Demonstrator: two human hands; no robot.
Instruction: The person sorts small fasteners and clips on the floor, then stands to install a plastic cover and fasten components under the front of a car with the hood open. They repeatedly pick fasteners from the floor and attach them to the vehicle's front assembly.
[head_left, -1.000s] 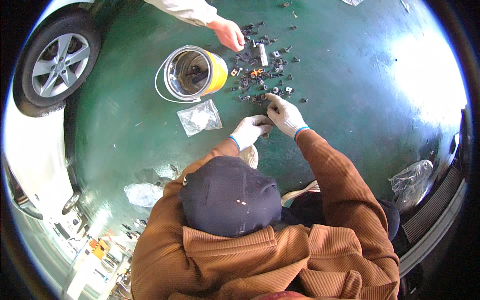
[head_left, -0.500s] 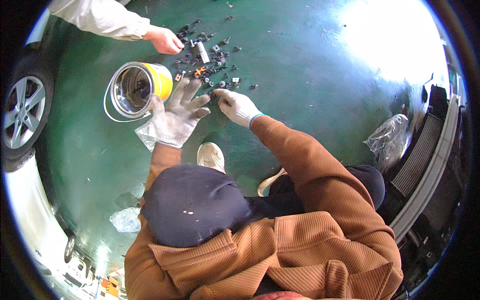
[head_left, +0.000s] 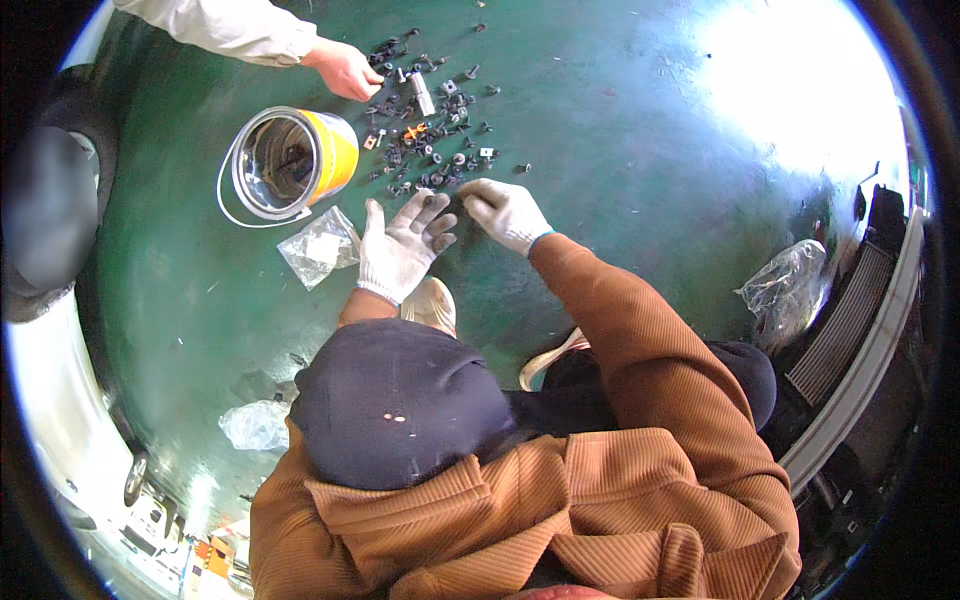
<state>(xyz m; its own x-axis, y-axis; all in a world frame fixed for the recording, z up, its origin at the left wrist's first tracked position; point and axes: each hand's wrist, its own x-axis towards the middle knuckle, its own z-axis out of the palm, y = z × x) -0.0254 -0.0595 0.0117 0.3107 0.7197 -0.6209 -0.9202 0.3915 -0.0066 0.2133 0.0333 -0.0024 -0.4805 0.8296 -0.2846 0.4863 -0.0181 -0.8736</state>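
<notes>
My left hand (head_left: 400, 245), in a white knit glove with dirty fingertips, is palm up with its fingers spread, and nothing shows in it. To its right, my gloved right hand (head_left: 508, 216) is closed in a pinch at the near edge of a heap of small bolts and clips (head_left: 432, 160). What lies between its fingertips is too small to make out. An orange clip (head_left: 415, 131) and a grey metal sleeve (head_left: 422, 94) lie among the dark fasteners. Left of the heap, a yellow and silver bucket (head_left: 336, 155) lies tipped on its side, dark pieces inside.
A co-worker's bare hand (head_left: 345, 70) reaches into the heap's far left side. A clear plastic bag (head_left: 320, 247) lies beside my left hand, another bag (head_left: 785, 290) at the right near a radiator (head_left: 840, 315). A car wheel (head_left: 55, 210) stands at the far left.
My left hand has drawn back from beside the bucket toward me and turned more palm up, uncovering the plastic bag. My right hand has pulled back slightly from the heap, still pinched.
</notes>
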